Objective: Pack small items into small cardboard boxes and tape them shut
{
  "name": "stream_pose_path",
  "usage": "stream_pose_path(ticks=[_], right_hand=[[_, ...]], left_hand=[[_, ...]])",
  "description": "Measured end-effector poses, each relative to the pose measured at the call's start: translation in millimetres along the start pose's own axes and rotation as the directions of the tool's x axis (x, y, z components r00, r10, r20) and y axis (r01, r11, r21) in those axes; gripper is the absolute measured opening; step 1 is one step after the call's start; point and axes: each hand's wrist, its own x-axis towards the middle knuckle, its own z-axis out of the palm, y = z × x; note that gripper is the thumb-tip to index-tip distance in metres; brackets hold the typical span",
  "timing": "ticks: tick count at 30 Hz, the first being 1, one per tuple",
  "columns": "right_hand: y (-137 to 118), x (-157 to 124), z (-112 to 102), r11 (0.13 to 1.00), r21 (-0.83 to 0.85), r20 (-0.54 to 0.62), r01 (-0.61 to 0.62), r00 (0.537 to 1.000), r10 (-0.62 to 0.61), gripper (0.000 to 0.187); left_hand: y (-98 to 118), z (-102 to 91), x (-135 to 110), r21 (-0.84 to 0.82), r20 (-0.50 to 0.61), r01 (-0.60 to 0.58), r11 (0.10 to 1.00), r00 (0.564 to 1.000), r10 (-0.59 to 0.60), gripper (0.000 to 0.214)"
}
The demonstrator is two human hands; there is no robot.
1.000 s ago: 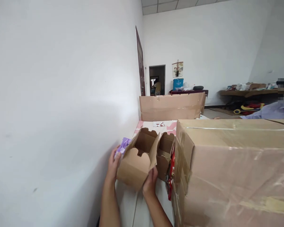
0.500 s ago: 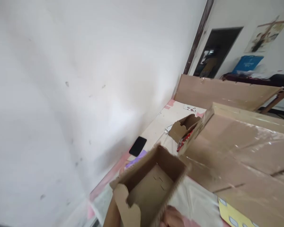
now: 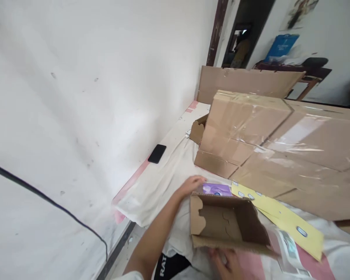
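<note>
An open-topped cardboard box [image 3: 224, 221] is tilted toward me in front of my body, with nothing visible inside. My right hand [image 3: 226, 264] is closed at its near lower side, the fingertips partly hidden beneath the edge. Past the far left corner of the box, my left hand [image 3: 194, 183] is curled at a purple packet [image 3: 217, 189]. The packet's lower part and my left thumb are hidden behind the box. A yellow sheet with small bluish label shapes [image 3: 282, 214] lies just right of the packet.
A black phone [image 3: 157, 153] lies on the cloth-covered table [image 3: 163, 182] by the white wall. Taped cardboard [image 3: 280, 144] stands along the far side. Partly behind it sits another small open box [image 3: 196, 132]. A dark cable [image 3: 61, 208] hangs at left; someone stands in the doorway [image 3: 242, 48].
The box and the purple packet have moved right across the table, away from the phone, along with both hands. The box has turned. My view has shifted, showing more of the yellow sheet.
</note>
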Motion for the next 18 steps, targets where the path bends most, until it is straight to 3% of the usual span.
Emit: stream_pose_path(ticks=[2, 5, 7, 9, 11, 13, 16, 18], right_hand=[[9.3, 0.5, -15.5, 0.995, -0.012, 0.093, 0.103, 0.99, -0.101, 0.033], [13.9, -6.2, -34.0, 0.963, 0.017, 0.047, 0.27, 0.962, -0.271, 0.025], [11.3, -14.5, -42.6, 0.948, 0.019, -0.061, 0.317, 0.947, -0.315, 0.022], [6.5, -22.5, -49.2, 0.946, 0.016, -0.15, 0.324, 0.936, -0.318, 0.019], [3.2, -28.2, -55.8, 0.95, 0.008, -0.209, 0.311, 0.93, -0.302, 0.018], [4.8, -30.7, -65.9, 0.955, -0.003, -0.274, 0.298, 0.918, -0.287, 0.018], [16.3, -22.3, -93.3, 0.972, -0.053, -0.392, 0.229, 0.89, -0.231, 0.018], [24.1, -0.4, -119.3, 0.986, -0.089, -0.44, 0.139, 0.883, -0.165, 0.018]], left_hand=[[8.1, -40.2, -0.1, 0.175, -0.228, 0.067, 0.982, 0.973, -0.026, 0.029], [13.3, -113.4, -7.1, 0.374, -0.522, 0.262, 0.89, 0.853, -0.032, 0.035], [13.8, -152.4, -10.8, 0.46, -0.604, 0.361, 0.811, 0.797, -0.013, 0.034], [13.4, -175.5, -11.1, 0.527, -0.624, 0.414, 0.742, 0.781, 0.007, 0.029], [13.1, -182.6, -8.3, 0.579, -0.62, 0.431, 0.692, 0.784, 0.03, 0.025], [13.5, -177.0, -5.5, 0.618, -0.607, 0.414, 0.668, 0.792, 0.07, 0.024], [16.8, -152.1, -12.5, 0.659, -0.562, 0.325, 0.678, 0.813, 0.156, 0.029], [21.6, -126.4, -32.0, 0.67, -0.51, 0.23, 0.706, 0.834, 0.212, 0.032]])
